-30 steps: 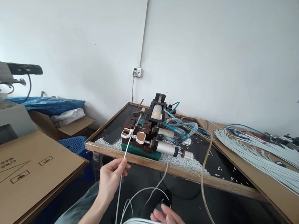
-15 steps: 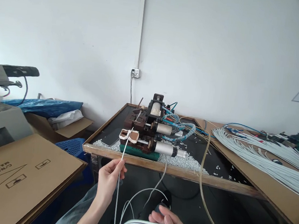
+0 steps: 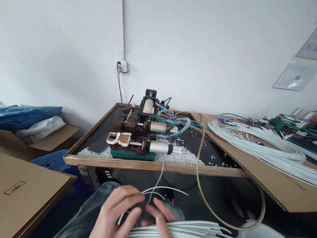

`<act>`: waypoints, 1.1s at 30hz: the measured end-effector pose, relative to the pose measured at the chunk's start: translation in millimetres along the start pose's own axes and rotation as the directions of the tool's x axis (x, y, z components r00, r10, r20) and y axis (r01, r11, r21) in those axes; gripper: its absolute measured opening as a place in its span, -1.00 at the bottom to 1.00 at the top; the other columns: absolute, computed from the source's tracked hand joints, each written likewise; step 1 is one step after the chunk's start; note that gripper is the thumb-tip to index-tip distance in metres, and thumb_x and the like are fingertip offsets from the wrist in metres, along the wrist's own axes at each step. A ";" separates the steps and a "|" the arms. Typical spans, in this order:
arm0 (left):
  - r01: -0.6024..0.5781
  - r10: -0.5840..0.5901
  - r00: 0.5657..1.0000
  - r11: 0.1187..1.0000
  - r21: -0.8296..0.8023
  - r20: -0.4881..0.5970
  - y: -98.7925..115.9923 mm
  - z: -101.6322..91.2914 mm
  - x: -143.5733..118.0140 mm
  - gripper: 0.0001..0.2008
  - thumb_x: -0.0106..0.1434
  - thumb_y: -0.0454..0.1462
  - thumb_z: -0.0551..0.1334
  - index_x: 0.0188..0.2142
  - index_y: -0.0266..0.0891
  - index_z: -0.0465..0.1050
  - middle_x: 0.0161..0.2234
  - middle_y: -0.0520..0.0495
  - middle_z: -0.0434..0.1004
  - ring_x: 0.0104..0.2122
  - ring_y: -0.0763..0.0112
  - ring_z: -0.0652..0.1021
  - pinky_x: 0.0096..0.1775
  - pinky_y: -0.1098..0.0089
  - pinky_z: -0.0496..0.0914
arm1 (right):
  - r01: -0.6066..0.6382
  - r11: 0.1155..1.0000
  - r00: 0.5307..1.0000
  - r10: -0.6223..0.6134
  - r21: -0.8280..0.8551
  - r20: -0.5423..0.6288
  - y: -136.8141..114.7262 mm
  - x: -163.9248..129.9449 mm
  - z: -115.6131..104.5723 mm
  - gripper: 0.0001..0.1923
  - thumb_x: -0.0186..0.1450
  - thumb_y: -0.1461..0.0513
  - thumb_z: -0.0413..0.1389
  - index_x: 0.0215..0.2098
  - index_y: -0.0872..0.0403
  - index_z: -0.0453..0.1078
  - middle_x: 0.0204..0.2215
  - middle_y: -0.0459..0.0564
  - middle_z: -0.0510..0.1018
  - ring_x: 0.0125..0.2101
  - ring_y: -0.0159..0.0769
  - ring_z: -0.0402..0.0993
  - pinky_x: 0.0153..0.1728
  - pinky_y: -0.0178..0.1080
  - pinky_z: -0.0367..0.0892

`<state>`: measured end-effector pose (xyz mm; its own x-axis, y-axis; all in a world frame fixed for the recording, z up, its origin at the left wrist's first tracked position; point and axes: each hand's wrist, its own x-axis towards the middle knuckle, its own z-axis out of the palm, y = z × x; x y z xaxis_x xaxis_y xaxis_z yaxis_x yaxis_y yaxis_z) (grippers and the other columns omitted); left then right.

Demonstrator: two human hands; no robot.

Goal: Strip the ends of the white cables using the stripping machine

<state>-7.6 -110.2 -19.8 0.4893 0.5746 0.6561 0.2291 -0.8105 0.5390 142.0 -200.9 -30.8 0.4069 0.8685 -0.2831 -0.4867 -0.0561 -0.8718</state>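
A: What are the hands doing?

B: Both are working at the wires [image 3: 187, 237] lying across the lap; the left hand [image 3: 112, 220] is curling over the near end of the bundle, fingers bent and touching strands, though I cannot tell whether it is clamping any; the right hand [image 3: 163, 230] is resting on top of the bundle, fingers spread and loose.

A: And around them?

B: One thin wire [image 3: 164, 189] is arching up just past the fingers; beyond it the table [image 3: 153, 167] is carrying the machine [image 3: 141, 132] amid white scraps [image 3: 182, 159]; more wires [image 3: 261, 146] are lying on the bench at right; a carton [image 3: 10, 190] is sitting at left.
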 end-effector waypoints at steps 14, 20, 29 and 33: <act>0.092 -0.038 0.924 0.988 -0.126 0.380 17.7 0.1 5.4 -0.87 0.39 -0.25 0.23 -0.18 -0.08 0.59 -0.03 -0.14 0.55 0.05 0.10 0.46 0.00 0.21 0.42 | 0.092 0.995 0.985 -0.097 0.040 0.142 0.4 -6.8 10.1 -0.53 0.15 -0.03 0.32 0.00 -0.12 0.55 -0.10 0.00 0.71 0.03 -0.05 0.56 0.05 -0.10 0.42; 0.163 -0.140 0.978 0.976 -0.144 0.157 15.7 8.9 -0.8 -0.82 0.41 -0.28 0.18 -0.26 -0.10 0.57 -0.19 -0.11 0.59 -0.09 0.15 0.52 -0.08 0.22 0.43 | 0.078 0.995 0.996 -0.076 -0.061 0.040 -2.9 -8.4 11.1 -0.57 0.11 -0.05 0.34 -0.09 -0.09 0.60 -0.09 -0.02 0.70 -0.04 -0.07 0.57 0.03 -0.12 0.40; 0.481 -0.645 0.690 0.747 -0.458 -0.328 -22.3 0.0 16.0 -0.70 0.39 -0.09 0.18 -0.41 -0.21 0.43 -0.68 0.15 0.29 -0.71 0.53 0.28 -0.61 0.50 0.20 | -0.050 0.998 0.999 0.050 -0.045 -0.004 -15.7 -9.4 -1.9 -0.49 0.08 -0.14 0.31 -0.25 0.08 0.59 -0.37 0.11 0.75 -0.22 -0.07 0.67 -0.16 -0.16 0.47; 0.408 -0.656 0.631 0.735 -0.541 -0.414 -42.1 2.3 34.6 -0.66 0.31 -0.08 0.26 -0.50 -0.24 0.41 -0.62 0.09 0.41 -0.66 0.53 0.36 -0.57 0.51 0.24 | 0.014 0.998 0.998 -0.010 0.063 -0.065 -30.4 -12.7 1.6 -0.54 -0.02 -0.11 0.40 -0.32 0.04 0.62 -0.40 0.03 0.75 -0.27 -0.14 0.69 -0.22 -0.27 0.53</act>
<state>1.6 -56.4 -21.0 -0.1896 0.9413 0.2794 -0.0873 -0.2996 0.9501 150.4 -209.5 -0.1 0.4611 0.8350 -0.3002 -0.5291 -0.0129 -0.8484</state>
